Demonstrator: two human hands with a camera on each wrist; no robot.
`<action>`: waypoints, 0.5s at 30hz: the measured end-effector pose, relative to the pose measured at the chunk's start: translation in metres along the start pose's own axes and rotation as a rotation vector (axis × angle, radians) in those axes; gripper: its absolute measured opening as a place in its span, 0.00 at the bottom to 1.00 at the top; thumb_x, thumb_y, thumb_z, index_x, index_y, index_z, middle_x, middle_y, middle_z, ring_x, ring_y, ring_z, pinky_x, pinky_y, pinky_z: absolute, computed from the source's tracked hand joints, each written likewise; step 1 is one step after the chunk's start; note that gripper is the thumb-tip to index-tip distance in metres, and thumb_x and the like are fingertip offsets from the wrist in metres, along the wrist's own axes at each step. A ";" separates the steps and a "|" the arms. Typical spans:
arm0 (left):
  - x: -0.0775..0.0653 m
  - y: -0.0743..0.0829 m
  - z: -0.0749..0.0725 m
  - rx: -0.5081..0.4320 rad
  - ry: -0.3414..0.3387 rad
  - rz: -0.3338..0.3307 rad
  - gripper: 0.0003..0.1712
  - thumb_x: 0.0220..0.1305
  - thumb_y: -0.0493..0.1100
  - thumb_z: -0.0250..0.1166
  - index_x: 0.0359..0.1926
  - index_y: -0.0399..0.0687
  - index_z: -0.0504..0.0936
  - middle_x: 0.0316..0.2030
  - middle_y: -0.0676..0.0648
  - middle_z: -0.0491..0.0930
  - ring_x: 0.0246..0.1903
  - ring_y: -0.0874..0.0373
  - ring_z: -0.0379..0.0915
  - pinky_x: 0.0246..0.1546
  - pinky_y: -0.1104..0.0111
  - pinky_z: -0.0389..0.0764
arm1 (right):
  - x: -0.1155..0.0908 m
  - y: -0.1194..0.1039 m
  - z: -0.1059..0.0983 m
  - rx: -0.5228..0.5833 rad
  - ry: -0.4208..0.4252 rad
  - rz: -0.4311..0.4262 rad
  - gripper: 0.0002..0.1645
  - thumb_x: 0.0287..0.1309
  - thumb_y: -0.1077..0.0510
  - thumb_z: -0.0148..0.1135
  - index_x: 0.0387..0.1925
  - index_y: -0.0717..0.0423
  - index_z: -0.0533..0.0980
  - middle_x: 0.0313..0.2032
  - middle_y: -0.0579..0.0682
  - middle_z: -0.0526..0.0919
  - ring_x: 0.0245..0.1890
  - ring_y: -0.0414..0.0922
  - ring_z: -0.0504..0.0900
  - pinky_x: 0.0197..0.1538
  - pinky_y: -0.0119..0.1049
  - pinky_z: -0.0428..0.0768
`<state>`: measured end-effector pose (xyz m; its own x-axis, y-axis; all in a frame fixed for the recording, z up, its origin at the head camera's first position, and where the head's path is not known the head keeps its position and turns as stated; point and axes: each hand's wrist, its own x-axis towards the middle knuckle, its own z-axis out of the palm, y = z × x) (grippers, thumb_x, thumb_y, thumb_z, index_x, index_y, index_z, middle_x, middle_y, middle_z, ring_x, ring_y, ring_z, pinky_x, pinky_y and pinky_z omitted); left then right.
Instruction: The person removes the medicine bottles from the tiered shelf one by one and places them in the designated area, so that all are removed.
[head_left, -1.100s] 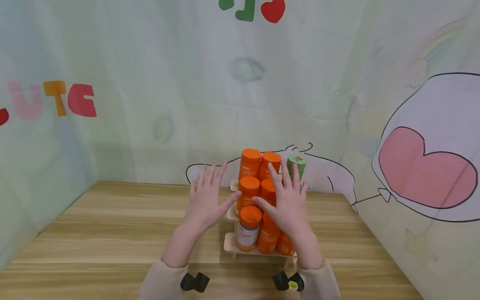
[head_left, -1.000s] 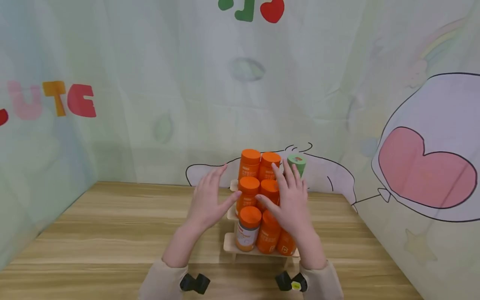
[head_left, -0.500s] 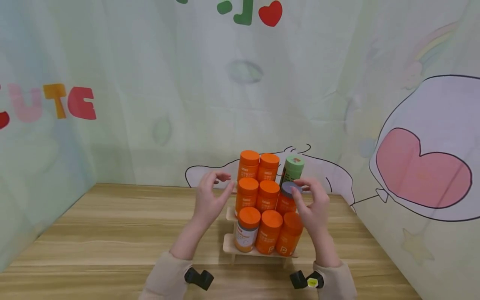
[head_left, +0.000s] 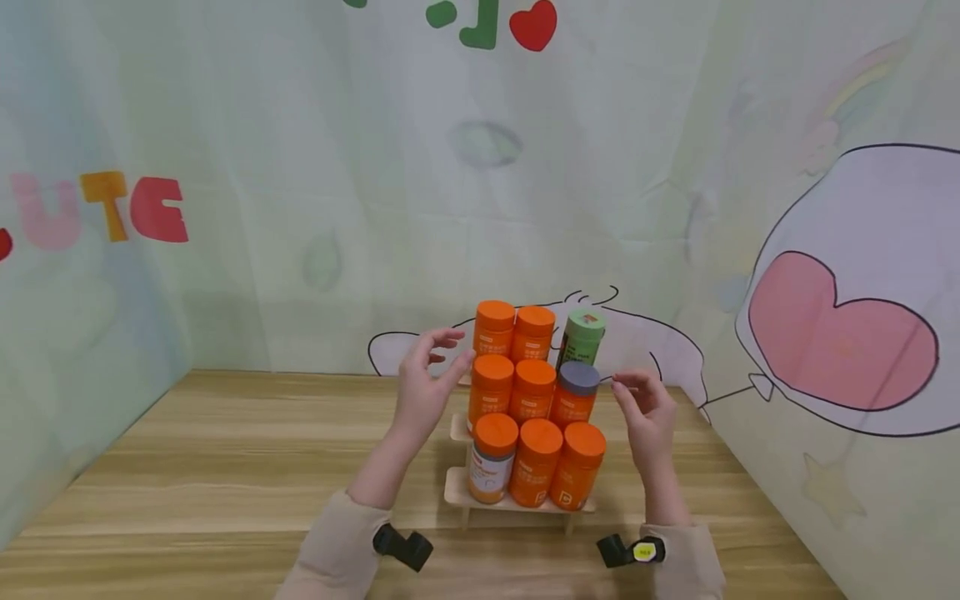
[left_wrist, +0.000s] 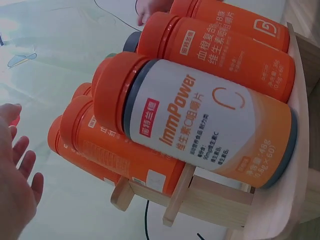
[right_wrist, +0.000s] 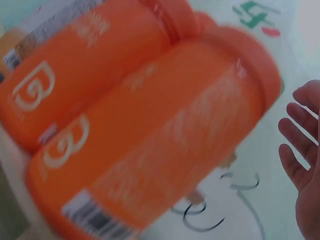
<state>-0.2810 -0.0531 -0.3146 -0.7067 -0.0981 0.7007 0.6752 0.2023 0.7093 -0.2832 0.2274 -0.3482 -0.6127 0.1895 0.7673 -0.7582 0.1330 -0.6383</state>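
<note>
Vitamin bottles stand upright in three rows on a stepped wooden rack [head_left: 457,487]. In the front row, a bottle with a white label [head_left: 491,475] stands at the left, beside orange bottles [head_left: 536,467]. A grey-capped orange bottle [head_left: 574,396] sits at the right of the middle row, and a green bottle [head_left: 582,337] is behind it. My left hand [head_left: 423,392] is raised just left of the bottles, fingers loosely bent and holding nothing. To the right of the grey-capped bottle, my right hand [head_left: 651,417] hovers apart from it, fingers loosely curled, also holding nothing.
The rack stands on a wood-grain table [head_left: 285,450]. A pale printed curtain [head_left: 322,167] hangs behind and at both sides, with cartoon shapes on it. Black wrist mounts [head_left: 403,547] sit at both sleeves.
Both hands were spread in front of the bottles. The right hand has moved right and down, uncovering the grey-capped and green bottles; the left hand's fingers have bent. The bottles stand as before.
</note>
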 end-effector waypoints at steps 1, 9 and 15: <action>0.001 0.000 0.000 -0.009 -0.002 -0.014 0.19 0.63 0.40 0.66 0.52 0.36 0.77 0.50 0.39 0.79 0.50 0.46 0.72 0.49 0.59 0.73 | -0.002 0.005 -0.002 0.015 0.001 0.053 0.06 0.60 0.77 0.55 0.38 0.81 0.71 0.34 0.36 0.81 0.36 0.32 0.79 0.44 0.20 0.78; 0.007 -0.010 0.002 -0.032 -0.049 -0.093 0.24 0.65 0.43 0.65 0.60 0.39 0.75 0.58 0.39 0.76 0.59 0.47 0.69 0.58 0.53 0.72 | -0.016 0.043 -0.016 0.029 -0.128 0.317 0.07 0.62 0.73 0.55 0.41 0.77 0.71 0.34 0.37 0.83 0.36 0.32 0.80 0.43 0.23 0.78; 0.015 -0.019 0.006 -0.069 -0.103 -0.126 0.30 0.66 0.45 0.65 0.66 0.40 0.70 0.64 0.40 0.71 0.65 0.46 0.65 0.65 0.47 0.68 | -0.025 0.055 -0.026 -0.014 -0.223 0.410 0.16 0.64 0.69 0.54 0.49 0.80 0.69 0.37 0.36 0.82 0.38 0.34 0.80 0.45 0.24 0.78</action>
<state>-0.3053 -0.0526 -0.3180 -0.8021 -0.0169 0.5970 0.5905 0.1272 0.7970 -0.3035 0.2554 -0.4042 -0.8953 0.0158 0.4452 -0.4413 0.1040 -0.8913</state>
